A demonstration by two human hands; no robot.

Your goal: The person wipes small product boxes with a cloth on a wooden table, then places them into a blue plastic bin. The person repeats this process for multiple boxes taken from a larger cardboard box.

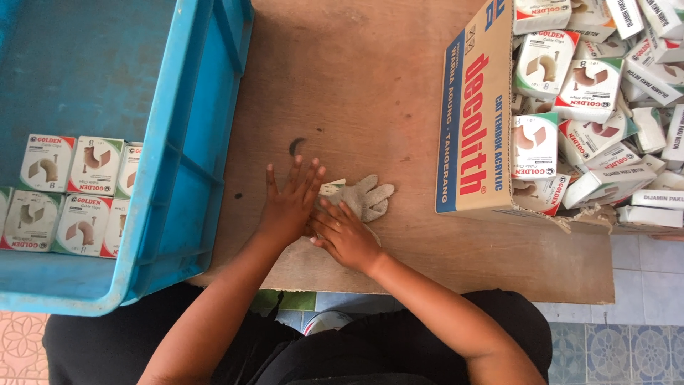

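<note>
A worn grey work glove (369, 197) lies flat on the brown wooden table (356, 93), fingers pointing right. My left hand (288, 203) rests flat on the table with its fingers spread, its edge over the glove's cuff. My right hand (344, 235) lies just right of it, fingers pressed on the glove's lower part. A small white box (332, 187) peeks out between my left fingertips and the glove.
A blue plastic crate (178, 164) at the left holds several small white boxes (68, 192) in rows. A cardboard carton (474, 114) at the right is full of the same boxes (591, 93), piled loosely. Tiled floor shows below the table's near edge.
</note>
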